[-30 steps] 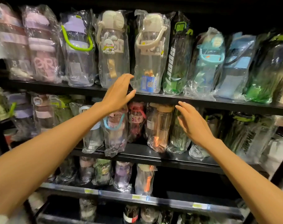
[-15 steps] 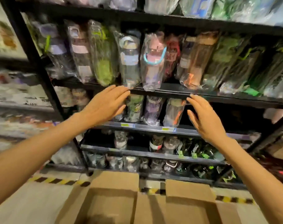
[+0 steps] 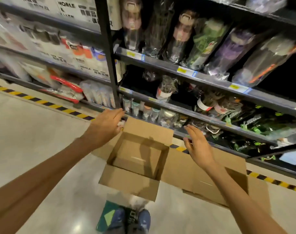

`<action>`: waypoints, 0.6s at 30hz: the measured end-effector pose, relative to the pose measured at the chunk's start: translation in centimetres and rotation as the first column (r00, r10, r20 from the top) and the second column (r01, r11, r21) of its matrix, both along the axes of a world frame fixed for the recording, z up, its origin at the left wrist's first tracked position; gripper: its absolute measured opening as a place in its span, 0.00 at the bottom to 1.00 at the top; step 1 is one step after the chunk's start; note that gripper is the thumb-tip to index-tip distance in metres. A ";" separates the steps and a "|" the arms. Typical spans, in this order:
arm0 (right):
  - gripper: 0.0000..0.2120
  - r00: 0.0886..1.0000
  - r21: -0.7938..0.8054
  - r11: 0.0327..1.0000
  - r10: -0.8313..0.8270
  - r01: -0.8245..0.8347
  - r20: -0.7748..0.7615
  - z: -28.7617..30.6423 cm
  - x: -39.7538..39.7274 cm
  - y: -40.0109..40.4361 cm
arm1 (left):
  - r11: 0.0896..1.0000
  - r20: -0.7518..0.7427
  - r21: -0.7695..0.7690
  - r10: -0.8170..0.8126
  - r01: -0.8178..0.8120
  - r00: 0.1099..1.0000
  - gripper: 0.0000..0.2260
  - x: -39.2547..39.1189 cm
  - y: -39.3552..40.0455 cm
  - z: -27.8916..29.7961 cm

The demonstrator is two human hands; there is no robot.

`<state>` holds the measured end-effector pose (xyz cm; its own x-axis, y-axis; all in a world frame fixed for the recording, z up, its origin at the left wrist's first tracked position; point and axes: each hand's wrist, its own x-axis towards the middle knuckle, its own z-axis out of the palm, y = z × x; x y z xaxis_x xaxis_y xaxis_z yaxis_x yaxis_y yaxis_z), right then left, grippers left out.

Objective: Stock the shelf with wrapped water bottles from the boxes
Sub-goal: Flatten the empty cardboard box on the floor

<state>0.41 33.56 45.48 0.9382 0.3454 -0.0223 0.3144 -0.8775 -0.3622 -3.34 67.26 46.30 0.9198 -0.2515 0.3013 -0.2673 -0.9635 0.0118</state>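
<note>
An open cardboard box (image 3: pixel 137 183) sits on the floor in front of the black shelf unit (image 3: pixel 186 72); its inside looks empty. My left hand (image 3: pixel 105 126) hovers over the box's far left flap, fingers spread, holding nothing. My right hand (image 3: pixel 197 146) hangs above the box's right side, also spread and empty. Wrapped water bottles (image 3: pixel 204 43) lean in a row on the upper shelf, and smaller wrapped bottles (image 3: pixel 165 92) fill the lower shelves.
A second cardboard box (image 3: pixel 211 181) lies to the right of the open one. Yellow-black hazard tape (image 3: pixel 42 102) runs along the floor by the shelf base. A neighbouring rack (image 3: pixel 51 53) at left holds packaged goods. My shoes (image 3: pixel 135 220) are below the box.
My view has swung down from the upper shelves to the floor. Both hands dropped from shelf height to just above the open box, still empty.
</note>
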 end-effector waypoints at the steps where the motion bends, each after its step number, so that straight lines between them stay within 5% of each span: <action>1: 0.20 0.999 -0.021 1.000 0.009 -0.009 -0.032 -2.3 0.1 0.5 | 0.998 -0.039 -0.034 0.046 -0.047 0.998 0.18 -0.9 0.5 -2.6; 6: 0.21 0.984 -0.079 0.994 0.055 -0.070 -0.172 -13.8 3.1 2.5 | 0.973 -0.203 -0.091 0.192 -0.213 0.960 0.24 -4.6 1.9 -15.7; 10: 0.24 0.959 -0.166 0.974 0.108 -0.155 -0.264 -23.9 7.5 3.8 | 0.947 -0.266 -0.086 0.278 -0.310 0.923 0.17 -8.6 1.2 -27.8; 15: 0.29 0.946 -0.258 0.935 0.171 -0.244 -0.276 -36.1 13.4 5.4 | 0.838 -0.497 0.048 0.491 -0.543 0.715 0.26 -12.6 -1.4 -42.1; 18: 0.31 0.939 -0.317 0.894 0.248 -0.317 -0.240 -41.7 15.9 6.3 | 0.656 -0.549 0.006 0.634 -0.755 0.546 0.19 -15.4 -3.1 -48.1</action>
<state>16.34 39.83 3.76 0.7680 0.5332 -0.3548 0.5247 -0.8415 -0.1290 -18.79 64.16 -1.79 0.8013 0.5416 -0.2542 0.5859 -0.7963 0.1503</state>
